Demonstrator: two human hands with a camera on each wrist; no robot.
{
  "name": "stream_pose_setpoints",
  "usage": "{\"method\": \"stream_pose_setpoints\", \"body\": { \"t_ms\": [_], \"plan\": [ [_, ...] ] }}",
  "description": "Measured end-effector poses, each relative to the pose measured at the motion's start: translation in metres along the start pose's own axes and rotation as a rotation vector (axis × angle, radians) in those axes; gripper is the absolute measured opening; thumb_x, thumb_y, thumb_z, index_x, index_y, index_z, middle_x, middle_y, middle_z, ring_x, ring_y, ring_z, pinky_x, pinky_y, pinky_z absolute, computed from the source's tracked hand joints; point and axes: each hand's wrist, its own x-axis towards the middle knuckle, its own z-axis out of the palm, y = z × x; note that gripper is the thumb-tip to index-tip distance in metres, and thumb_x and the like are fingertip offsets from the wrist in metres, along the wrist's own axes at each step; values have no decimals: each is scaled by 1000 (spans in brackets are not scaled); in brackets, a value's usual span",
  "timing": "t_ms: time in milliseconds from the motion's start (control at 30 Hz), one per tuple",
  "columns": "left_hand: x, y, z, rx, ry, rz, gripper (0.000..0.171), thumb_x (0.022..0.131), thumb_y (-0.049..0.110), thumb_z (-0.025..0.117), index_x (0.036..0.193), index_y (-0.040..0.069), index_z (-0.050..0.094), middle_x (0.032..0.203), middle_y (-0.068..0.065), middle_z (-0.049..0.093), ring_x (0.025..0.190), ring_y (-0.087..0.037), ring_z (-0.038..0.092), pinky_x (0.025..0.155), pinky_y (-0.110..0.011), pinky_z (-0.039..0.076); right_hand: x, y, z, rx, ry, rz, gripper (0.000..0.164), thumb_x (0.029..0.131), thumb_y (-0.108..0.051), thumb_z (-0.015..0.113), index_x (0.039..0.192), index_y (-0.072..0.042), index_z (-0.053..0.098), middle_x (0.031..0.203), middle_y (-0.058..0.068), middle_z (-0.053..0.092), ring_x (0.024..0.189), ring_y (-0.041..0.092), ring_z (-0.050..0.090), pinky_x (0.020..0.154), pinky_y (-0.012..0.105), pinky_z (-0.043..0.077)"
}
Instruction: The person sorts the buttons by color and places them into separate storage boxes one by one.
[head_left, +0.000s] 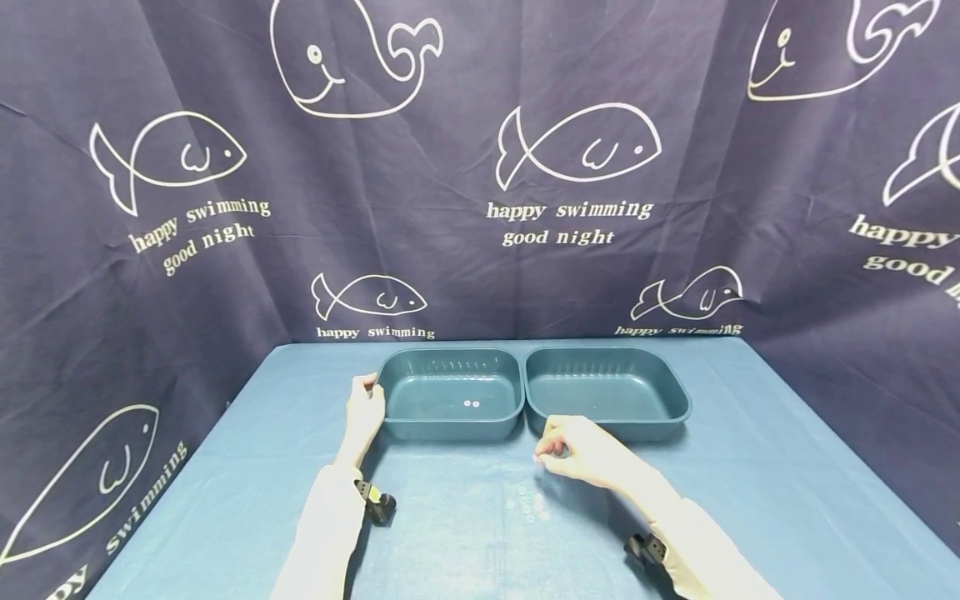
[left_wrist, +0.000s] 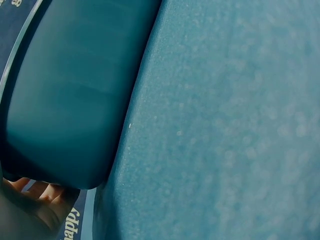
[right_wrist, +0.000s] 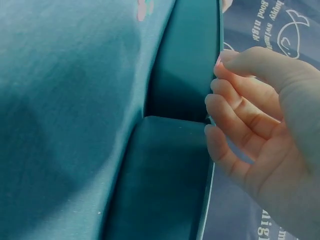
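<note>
Two dark teal trays stand side by side: the left tray and the right tray. At the left tray's outer end, my left hand holds its wall; the left wrist view shows curled fingers against that end. My right hand is in front of where the trays meet, thumb and forefinger pinching a small pink piece, mostly hidden by the fingertips. Two small white discs lie on the left tray's floor. Several small pale and pinkish discs lie on the table below my right hand.
A light blue cloth covers the table. Behind the trays hangs a dark curtain with white fish and whale drawings. Each wrist carries a small black camera, one on the left sleeve and one on the right sleeve.
</note>
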Motion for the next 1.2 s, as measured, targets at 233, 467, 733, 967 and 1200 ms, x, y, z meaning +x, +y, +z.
{"method": "stream_pose_setpoints", "body": {
  "t_ms": [233,467,733,967,1200],
  "plan": [
    [0,0,0,-6,2,8,29,94,6,38,121,-4,43,124,-29,52,121,-42,47,103,-52,36,6,-2,-3,-21,24,-30,7,77,-12,70,83,-15,73,74,-8,55,69,6,52,64,17,43],
    [1,-1,-1,2,3,18,30,94,6,37,122,-5,42,123,-30,51,120,-43,48,102,-53,36,16,-3,-6,-7,47,-30,6,79,-14,70,81,-19,72,72,-11,54,68,5,52,63,17,42],
    [-2,1,0,-9,4,23,30,94,6,38,121,-5,43,123,-30,52,120,-43,48,102,-53,37,25,0,-6,14,77,-49,9,79,-12,71,83,-19,74,72,-11,54,68,6,52,59,15,41],
    [-2,0,2,-8,9,35,29,94,7,39,120,-5,44,120,-29,54,118,-43,49,101,-53,37,34,0,-5,28,85,-38,7,79,-14,70,85,-15,74,73,-9,56,68,7,54,61,19,45],
    [0,-2,0,-16,22,34,29,93,7,39,119,-5,45,119,-29,54,116,-43,50,100,-52,37,47,5,-4,66,69,22,7,81,-16,70,86,-13,74,74,-11,57,68,6,55,64,19,46]
  ]
}}
